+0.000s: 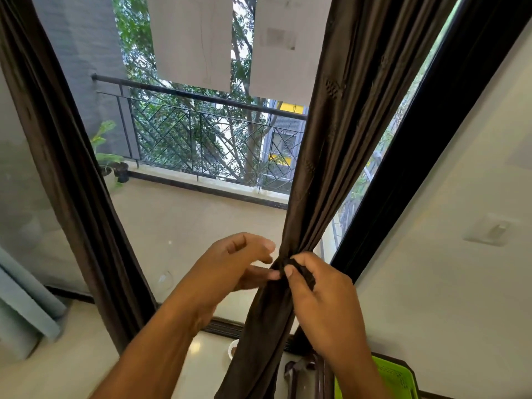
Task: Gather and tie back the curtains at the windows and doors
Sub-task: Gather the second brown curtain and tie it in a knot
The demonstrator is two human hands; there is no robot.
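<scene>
A dark brown curtain (339,139) hangs at the right of a glass balcony door and is bunched into a narrow waist at about the middle of its height. My right hand (322,289) pinches a dark tie-back band (302,273) at that waist between thumb and fingers. My left hand (244,263) is just left of the waist, its fingers lightly bent, with the fingertips touching the fabric and the band. A second brown curtain (66,174) hangs gathered along the door's left side.
Behind the glass are a balcony floor, a metal railing (207,131) and a potted plant (112,165). A white wall with a switch (489,231) is on the right. A green plastic basket (394,378) stands low right. Blue-grey fabric (26,306) lies low left.
</scene>
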